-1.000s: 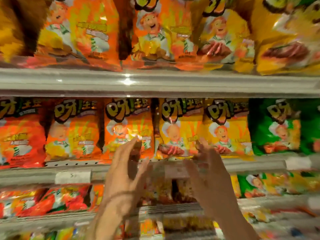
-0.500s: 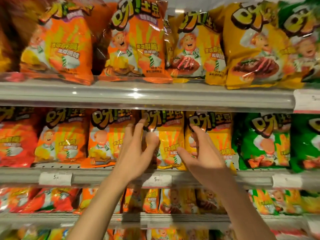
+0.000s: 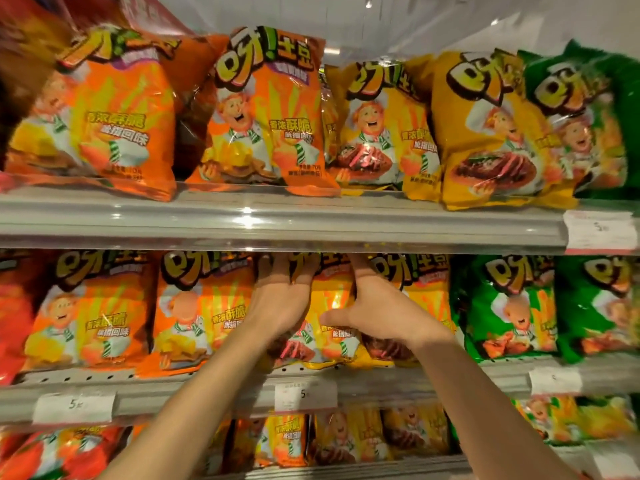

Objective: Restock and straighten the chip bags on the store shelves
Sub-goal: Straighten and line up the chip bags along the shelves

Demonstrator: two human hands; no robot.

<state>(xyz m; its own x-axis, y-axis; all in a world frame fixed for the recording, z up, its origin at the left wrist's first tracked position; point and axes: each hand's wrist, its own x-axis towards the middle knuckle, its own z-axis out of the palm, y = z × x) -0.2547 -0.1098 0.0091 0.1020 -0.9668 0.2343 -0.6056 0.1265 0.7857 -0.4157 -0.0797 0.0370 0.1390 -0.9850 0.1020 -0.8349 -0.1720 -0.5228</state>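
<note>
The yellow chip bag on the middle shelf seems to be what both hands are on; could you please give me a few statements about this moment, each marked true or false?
1. Both hands are on the yellow chip bag on the middle shelf. True.
2. The left hand is holding a green bag. False: it rests on the yellow bag's left side; the green bags stand further right, untouched.
3. The right hand has its thumb lying across the front of the yellow bag. True.
4. The top shelf carries only green bags. False: it holds orange, yellow and green bags.
5. A price label sits on the shelf edge below the hands. True.
</note>
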